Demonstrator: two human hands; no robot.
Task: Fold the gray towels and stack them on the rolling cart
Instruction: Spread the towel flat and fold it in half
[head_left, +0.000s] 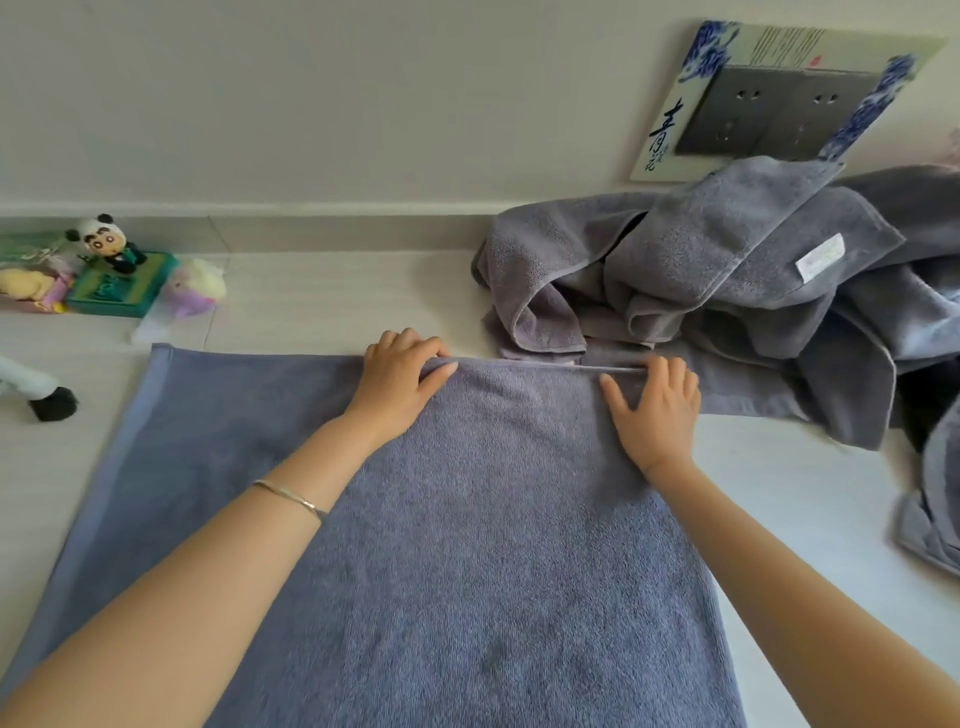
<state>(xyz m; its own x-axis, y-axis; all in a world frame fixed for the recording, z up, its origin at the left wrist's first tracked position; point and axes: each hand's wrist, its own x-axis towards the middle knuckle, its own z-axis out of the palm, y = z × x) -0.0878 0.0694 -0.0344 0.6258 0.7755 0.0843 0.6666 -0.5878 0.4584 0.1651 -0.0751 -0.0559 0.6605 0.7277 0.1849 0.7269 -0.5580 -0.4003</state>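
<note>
A gray towel (467, 545) lies spread flat on the white surface in front of me, its right part folded over as a second layer. My left hand (402, 376) pinches the far edge of that folded layer between thumb and fingers. My right hand (657, 402) grips the same far edge further right, palm resting on the cloth. Behind and to the right sits a crumpled heap of gray towels (727, 291) with a white label (821, 257). The rolling cart is not in view.
Small toys, a panda figure (106, 244) and a green box (122, 288) stand at the back left by the wall. A black-tipped white object (49, 400) lies at the left edge. A decorated wall socket plate (774, 104) is above the heap. More gray cloth (935, 499) hangs at the right.
</note>
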